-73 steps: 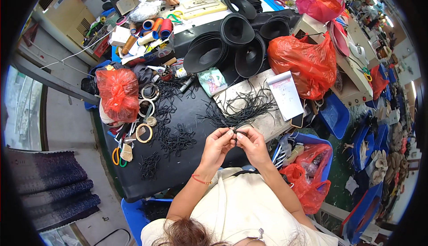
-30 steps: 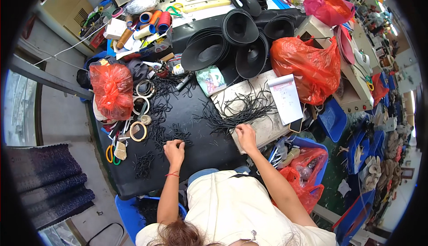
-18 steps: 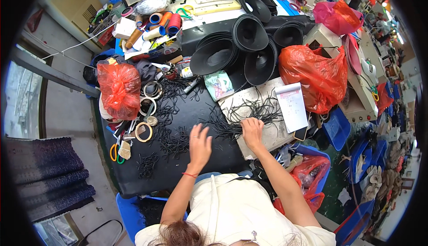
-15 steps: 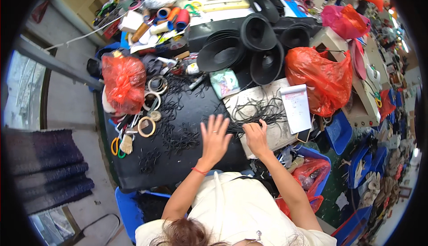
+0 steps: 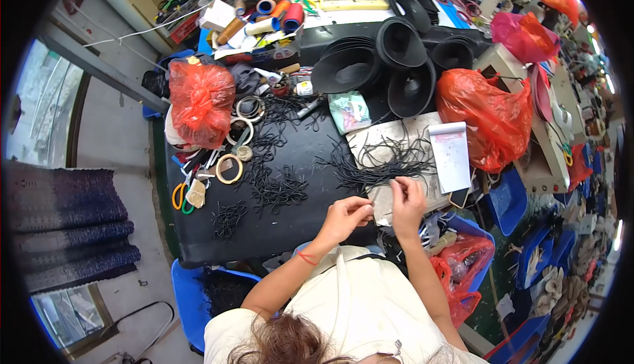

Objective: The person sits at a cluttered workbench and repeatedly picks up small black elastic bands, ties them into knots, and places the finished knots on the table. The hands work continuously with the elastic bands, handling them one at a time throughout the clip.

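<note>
My left hand (image 5: 348, 219) is near the table's front edge, with thumb and fingertips pinched together. To its right, my right hand (image 5: 407, 207) is raised with its fingers curled closed, close to the near side of a pile of thin black cords (image 5: 389, 159). Whatever either hand pinches is too small to make out. That pile lies partly on a pale board (image 5: 363, 141) and partly on the black tabletop (image 5: 290, 229). Looped black cords (image 5: 281, 189) are heaped further left, with a smaller tangle (image 5: 229, 219) at the left front.
Black cone-shaped pieces (image 5: 347, 70) are stacked at the back. A notepad (image 5: 450, 159) lies beside a red plastic bag (image 5: 485, 120) on the right. Tape rolls (image 5: 229, 168), orange-handled scissors (image 5: 178, 196) and another red bag (image 5: 201, 106) line the left side. Blue bins (image 5: 188, 298) stand below.
My left hand, spread open over the cords before, has pulled back toward me and pinched closed. My right hand has come off the cord pile and turned upright. The whole view has shifted slightly.
</note>
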Demonstrator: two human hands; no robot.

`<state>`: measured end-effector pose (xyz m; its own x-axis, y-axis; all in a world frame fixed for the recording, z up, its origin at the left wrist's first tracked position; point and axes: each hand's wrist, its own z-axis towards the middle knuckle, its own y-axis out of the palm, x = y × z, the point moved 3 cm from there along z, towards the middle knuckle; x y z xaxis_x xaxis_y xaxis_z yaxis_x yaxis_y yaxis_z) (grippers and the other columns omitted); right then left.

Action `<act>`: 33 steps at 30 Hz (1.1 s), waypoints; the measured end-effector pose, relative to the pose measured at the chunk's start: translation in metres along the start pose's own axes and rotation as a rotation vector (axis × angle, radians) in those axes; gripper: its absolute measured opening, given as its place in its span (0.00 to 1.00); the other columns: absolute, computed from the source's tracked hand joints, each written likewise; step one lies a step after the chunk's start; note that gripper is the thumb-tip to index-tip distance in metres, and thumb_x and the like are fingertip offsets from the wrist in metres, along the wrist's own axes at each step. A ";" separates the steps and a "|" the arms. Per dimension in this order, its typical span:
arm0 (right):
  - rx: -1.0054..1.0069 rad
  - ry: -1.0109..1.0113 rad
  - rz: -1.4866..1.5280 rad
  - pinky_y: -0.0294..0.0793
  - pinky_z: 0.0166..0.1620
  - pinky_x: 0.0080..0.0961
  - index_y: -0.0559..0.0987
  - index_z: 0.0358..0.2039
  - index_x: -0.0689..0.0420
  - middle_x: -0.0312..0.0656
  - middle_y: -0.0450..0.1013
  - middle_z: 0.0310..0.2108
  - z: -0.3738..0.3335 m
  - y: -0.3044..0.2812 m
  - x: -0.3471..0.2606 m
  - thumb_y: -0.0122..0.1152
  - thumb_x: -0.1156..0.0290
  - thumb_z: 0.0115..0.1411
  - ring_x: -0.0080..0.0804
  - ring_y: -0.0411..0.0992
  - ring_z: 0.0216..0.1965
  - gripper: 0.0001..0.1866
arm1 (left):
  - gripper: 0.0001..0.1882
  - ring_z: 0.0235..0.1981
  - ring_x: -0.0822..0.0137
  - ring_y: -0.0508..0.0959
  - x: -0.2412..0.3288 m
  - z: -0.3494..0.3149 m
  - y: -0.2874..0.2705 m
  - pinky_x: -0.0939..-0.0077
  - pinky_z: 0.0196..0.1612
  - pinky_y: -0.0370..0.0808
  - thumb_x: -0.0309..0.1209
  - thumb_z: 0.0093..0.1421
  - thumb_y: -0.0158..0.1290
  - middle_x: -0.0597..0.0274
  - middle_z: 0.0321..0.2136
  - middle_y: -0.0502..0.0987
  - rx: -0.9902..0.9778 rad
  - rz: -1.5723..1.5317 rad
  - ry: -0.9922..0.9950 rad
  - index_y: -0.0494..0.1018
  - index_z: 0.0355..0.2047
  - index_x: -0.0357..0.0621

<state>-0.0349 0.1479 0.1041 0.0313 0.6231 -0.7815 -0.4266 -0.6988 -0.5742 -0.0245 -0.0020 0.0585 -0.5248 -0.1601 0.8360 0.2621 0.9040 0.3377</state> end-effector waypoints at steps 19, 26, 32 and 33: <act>-0.281 0.094 0.281 0.69 0.28 0.26 0.75 0.32 0.61 0.45 0.72 0.24 -0.037 0.019 -0.019 0.56 0.79 0.51 0.35 0.72 0.24 0.06 | 0.08 0.34 0.75 0.74 -0.011 0.003 -0.007 0.78 0.39 0.75 0.29 0.58 0.50 0.64 0.32 0.75 0.157 -0.253 0.137 0.72 0.37 0.39; -0.218 -0.245 0.026 0.70 0.30 0.29 0.76 0.30 0.61 0.44 0.71 0.24 -0.023 -0.001 -0.028 0.59 0.78 0.49 0.40 0.71 0.26 0.06 | 0.05 0.26 0.79 0.72 0.012 0.003 -0.023 0.81 0.36 0.73 0.29 0.57 0.51 0.68 0.25 0.73 0.048 -0.587 -0.138 0.72 0.33 0.42; -0.248 -0.308 0.040 0.69 0.31 0.30 0.76 0.30 0.61 0.44 0.70 0.25 -0.021 0.007 -0.035 0.59 0.79 0.49 0.39 0.70 0.27 0.06 | 0.07 0.27 0.77 0.74 0.022 0.001 -0.019 0.79 0.35 0.74 0.31 0.56 0.53 0.66 0.26 0.74 -0.085 -0.304 -0.154 0.73 0.32 0.40; -0.246 -0.318 0.057 0.69 0.31 0.30 0.76 0.30 0.60 0.43 0.69 0.25 -0.022 0.007 -0.034 0.59 0.79 0.49 0.39 0.70 0.27 0.06 | 0.07 0.28 0.76 0.74 0.020 0.002 -0.020 0.78 0.36 0.75 0.31 0.56 0.53 0.66 0.26 0.75 -0.098 -0.263 -0.120 0.73 0.32 0.40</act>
<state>-0.0194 0.1142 0.1219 -0.2842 0.6317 -0.7213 -0.1897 -0.7745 -0.6035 -0.0418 -0.0229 0.0680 -0.6753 -0.3304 0.6594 0.1783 0.7944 0.5806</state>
